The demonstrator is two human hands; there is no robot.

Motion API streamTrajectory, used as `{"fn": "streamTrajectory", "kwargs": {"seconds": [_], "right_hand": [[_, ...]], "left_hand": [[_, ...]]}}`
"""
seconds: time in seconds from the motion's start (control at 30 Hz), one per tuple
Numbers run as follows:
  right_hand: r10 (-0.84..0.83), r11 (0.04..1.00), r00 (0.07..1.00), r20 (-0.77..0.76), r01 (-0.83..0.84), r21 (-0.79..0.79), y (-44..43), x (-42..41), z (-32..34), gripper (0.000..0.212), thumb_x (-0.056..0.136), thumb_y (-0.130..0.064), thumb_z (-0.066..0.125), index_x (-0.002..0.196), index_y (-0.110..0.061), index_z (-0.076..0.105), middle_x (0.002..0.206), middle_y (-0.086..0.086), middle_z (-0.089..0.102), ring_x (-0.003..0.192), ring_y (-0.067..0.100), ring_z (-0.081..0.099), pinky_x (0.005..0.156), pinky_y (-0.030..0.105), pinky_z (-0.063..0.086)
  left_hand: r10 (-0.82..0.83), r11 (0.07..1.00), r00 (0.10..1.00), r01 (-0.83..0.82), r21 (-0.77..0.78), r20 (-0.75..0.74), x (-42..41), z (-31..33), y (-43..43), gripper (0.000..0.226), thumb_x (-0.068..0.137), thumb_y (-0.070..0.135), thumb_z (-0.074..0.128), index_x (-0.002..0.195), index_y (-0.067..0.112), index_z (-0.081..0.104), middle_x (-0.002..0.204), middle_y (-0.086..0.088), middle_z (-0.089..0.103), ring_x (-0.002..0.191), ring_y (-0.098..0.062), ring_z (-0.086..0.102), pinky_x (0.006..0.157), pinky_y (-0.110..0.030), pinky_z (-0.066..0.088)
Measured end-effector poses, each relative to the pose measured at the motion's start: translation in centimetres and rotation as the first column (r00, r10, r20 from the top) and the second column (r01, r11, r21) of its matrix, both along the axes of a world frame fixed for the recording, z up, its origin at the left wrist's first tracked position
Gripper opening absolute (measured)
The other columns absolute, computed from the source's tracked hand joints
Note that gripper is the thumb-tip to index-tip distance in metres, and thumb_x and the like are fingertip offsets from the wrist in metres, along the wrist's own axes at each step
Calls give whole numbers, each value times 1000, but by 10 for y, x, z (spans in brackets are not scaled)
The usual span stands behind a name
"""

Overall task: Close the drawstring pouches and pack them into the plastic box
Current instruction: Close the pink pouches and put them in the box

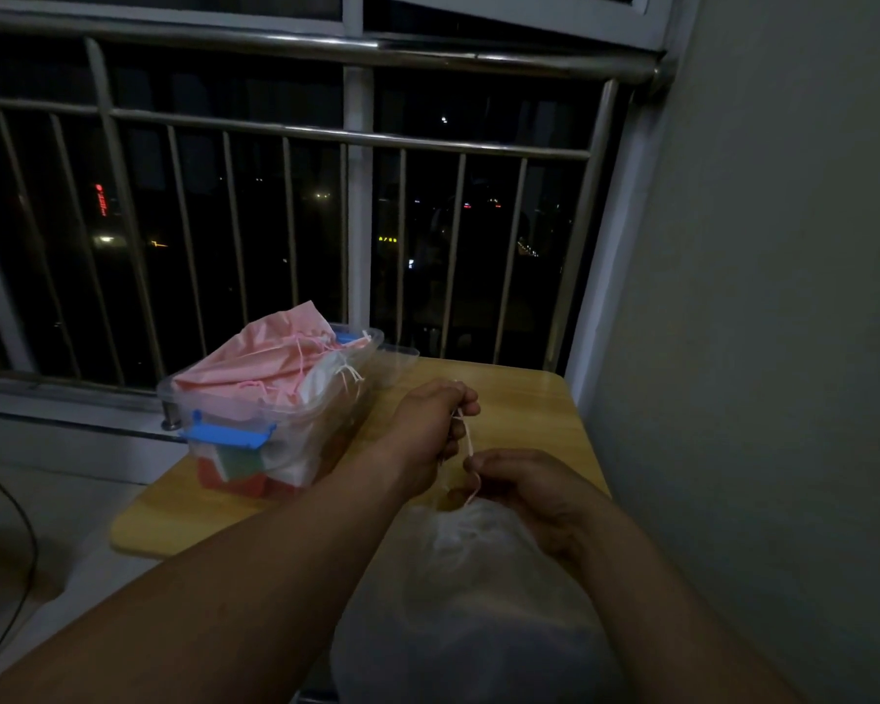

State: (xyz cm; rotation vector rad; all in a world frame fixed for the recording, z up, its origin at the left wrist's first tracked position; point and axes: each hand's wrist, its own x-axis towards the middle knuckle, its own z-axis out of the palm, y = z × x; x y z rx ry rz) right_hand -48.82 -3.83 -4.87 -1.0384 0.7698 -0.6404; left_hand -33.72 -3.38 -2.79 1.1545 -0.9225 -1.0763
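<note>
Left hand (430,424) curled tight around white drawstring (467,442) | right hand (524,485) pinches it just below | white pouch (478,602) beneath both grips | plastic box (275,414) left of them, heaped | risk: thin cord slips, mouth stays open.

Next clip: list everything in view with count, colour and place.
plastic box: one, clear with blue latches, on table's left
pink pouch: one, pink, atop box contents
white pouch: one, white, in box beside pink pouch
held pouch: one, white, nearest camera, below hands
drawstring: one, white, between the hands
table: one, light wood, beneath box
railing: one, metal, background
cable: one, dark, far left
left hand: one, pinching drawstring's upper end
right hand: one, pinching drawstring near held pouch
</note>
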Motion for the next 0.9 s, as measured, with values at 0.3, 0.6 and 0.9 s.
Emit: {"fn": "streamTrajectory", "kwargs": {"seconds": [0.3,0.6,0.9], "right_hand": [[-52,966,977,-207,-3,-259,4,11,-1,18,89,-1,67,75,4,77,74,18,66,66,23,61,68,33,51],[109,993,994,-9,-109,-39,4,10,2,20,98,-6,62,105,9,74,79,13,64,67,16,61,67,27,50],[58,996,998,24,-56,-64,3,13,-5,20,99,-1,59,83,6,68,73,13,60,58,14,55,59,25,47]], "left_hand": [[47,994,931,-9,-106,361,8,21,-3,23,106,21,53,106,11,74,82,-4,63,72,-15,56,65,-25,45],[-1,999,988,-5,41,154,17,7,-7,24,107,16,50,114,3,68,91,-14,72,71,-18,70,64,-25,58],[-142,978,969,106,182,203,27,-9,18,31,109,27,45,125,10,65,103,-15,76,87,-27,71,85,-38,60]]}}
